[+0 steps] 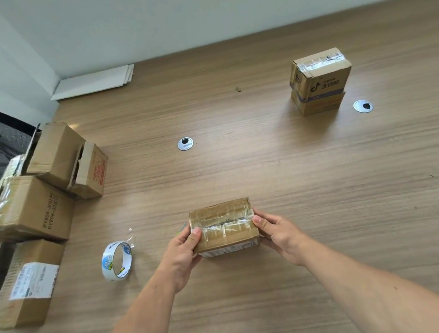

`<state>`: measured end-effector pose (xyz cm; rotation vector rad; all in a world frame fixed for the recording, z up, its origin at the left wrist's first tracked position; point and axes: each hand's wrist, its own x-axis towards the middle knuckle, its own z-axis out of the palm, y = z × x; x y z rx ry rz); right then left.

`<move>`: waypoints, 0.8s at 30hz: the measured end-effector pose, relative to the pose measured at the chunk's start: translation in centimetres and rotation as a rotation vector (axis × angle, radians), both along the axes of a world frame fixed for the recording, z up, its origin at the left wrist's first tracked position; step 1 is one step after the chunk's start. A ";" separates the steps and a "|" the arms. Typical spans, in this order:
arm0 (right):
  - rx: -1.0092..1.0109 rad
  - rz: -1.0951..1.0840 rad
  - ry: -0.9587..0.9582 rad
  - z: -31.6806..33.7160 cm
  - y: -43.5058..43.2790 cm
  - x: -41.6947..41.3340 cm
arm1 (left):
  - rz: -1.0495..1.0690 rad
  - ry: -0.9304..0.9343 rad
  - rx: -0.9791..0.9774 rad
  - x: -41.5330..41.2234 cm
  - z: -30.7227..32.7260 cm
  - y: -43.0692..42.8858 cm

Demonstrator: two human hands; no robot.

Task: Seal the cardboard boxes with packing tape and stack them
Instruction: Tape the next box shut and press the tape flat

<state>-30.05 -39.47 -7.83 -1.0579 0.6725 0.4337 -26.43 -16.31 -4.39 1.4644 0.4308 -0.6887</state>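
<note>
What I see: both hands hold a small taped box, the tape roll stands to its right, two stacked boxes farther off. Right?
Not quite. The head view shows the tape roll to the left of the small taped box, not its right. The left hand and right hand do hold it, and the two stacked boxes stand farther off.

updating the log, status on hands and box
Left grip and right grip hold the small taped box. Tape roll on edge beside it. Way to the two-box stack clear.
</note>
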 end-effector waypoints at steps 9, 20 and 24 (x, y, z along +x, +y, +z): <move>-0.168 -0.046 -0.010 0.6 0.5 -1.5 | 0.090 0.008 -0.006 0.1 -0.3 0.5; 0.114 -0.037 -0.099 3.3 0.4 0.9 | 0.117 0.018 0.217 0.4 -0.4 -0.9; -0.187 0.061 -0.195 4.4 1.6 1.9 | 0.219 -0.277 0.367 0.8 0.1 -1.0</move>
